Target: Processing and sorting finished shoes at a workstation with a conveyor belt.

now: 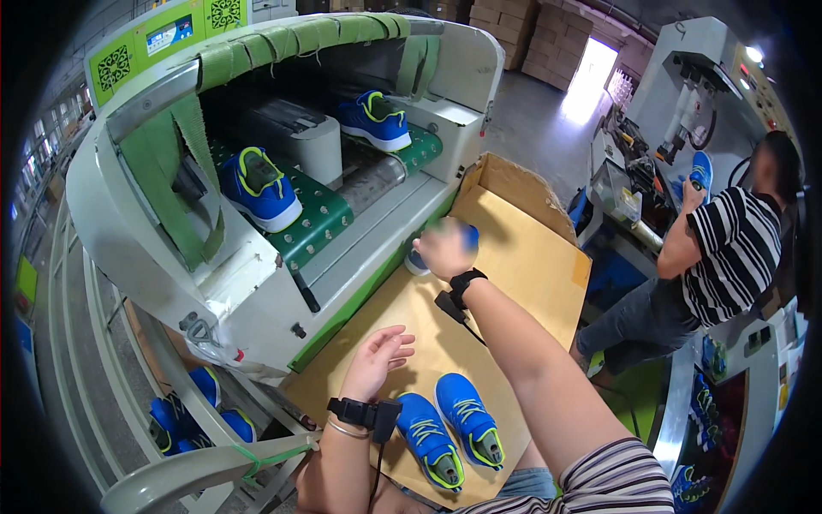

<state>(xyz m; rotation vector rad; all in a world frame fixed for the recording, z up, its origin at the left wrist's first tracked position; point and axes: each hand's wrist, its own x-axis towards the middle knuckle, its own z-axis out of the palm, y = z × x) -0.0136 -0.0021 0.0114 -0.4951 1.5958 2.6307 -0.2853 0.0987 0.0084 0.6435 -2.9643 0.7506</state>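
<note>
Currently, right hand gripping a blue shoe beside the green belt

The right hand (pixel 447 250) is reaching out over the tan table (pixel 535 295) and grasping a blue shoe (pixel 417 263) near the machine's edge. Fingers and blur are hiding most of that shoe, so I cannot tell which way its toe is pointing or how its long axis is running; a bit of white sole is showing to the left. The left hand (pixel 377 361) is holding nothing, its fingers loosely curling and pointing rightward above the table.

Nearer the body, a left shoe (pixel 428 441) and a right shoe (pixel 467 415) are lying side by side, soles down. Both toes are pointing away from the person, the long axes slanting slightly leftward toward the far end. Lime edging is ringing their openings, and pale laces are crossing the blue uppers.

On the machine, two more rounded blue shoes, a near one (pixel 261 199) and a far one (pixel 375 124), are sitting on a green belt (pixel 321 224) dotted with metal studs. Ribbed green cloth (pixel 308 36) is wrapping the curved hood. A rough-edged cardboard flap (pixel 522 188) is standing at the table's far end. At right, a co-worker (pixel 735 248) is holding up another blue shoe (pixel 700 170).
</note>
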